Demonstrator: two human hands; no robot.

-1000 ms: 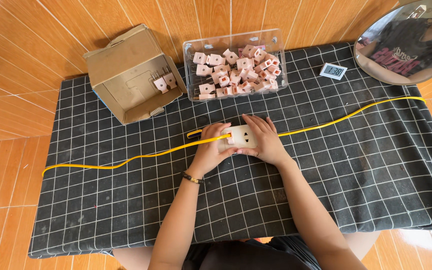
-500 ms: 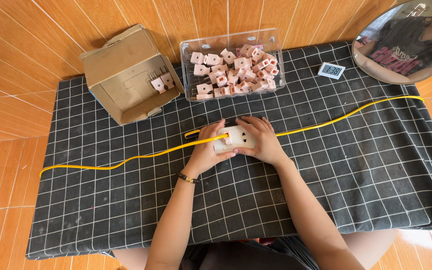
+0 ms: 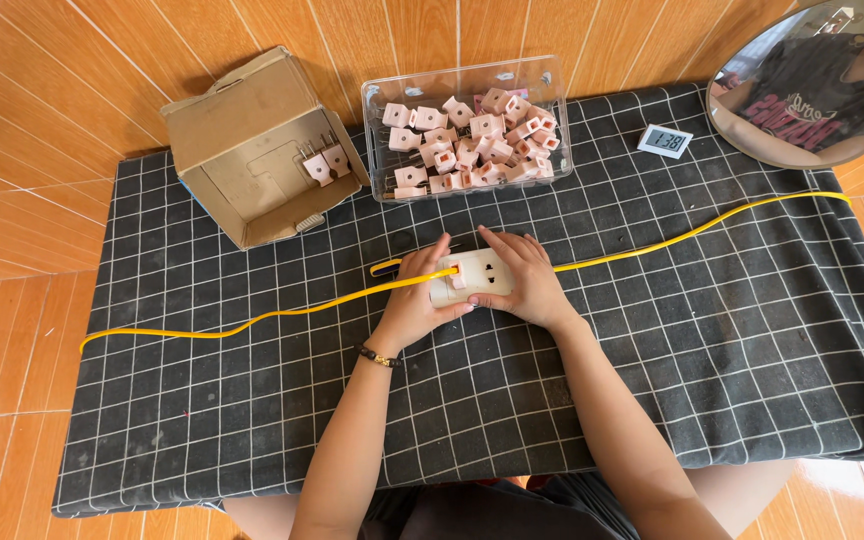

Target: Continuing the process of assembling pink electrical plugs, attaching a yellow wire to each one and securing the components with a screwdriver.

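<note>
Head view: both hands clasp a cream socket block [image 3: 472, 278]; left hand [image 3: 414, 300] fingers pinch a pink plug [image 3: 458, 276] and yellow cable [image 3: 282, 312], right hand [image 3: 527, 280] fingers curl round its far end.

We see two bare forearms with no sleeves reaching as far as the wrists or elbows. Our left hand [image 3: 414, 295] wears no ring that we can make out, but its wrist carries a thin dark bracelet [image 3: 377, 357] with a small gold-coloured piece on it. Our right hand [image 3: 524, 283] and its wrist are unadorned. At the bottom edge, between the arms, a strip of dark clothing [image 3: 472, 510] shows; its cut we cannot tell.
</note>
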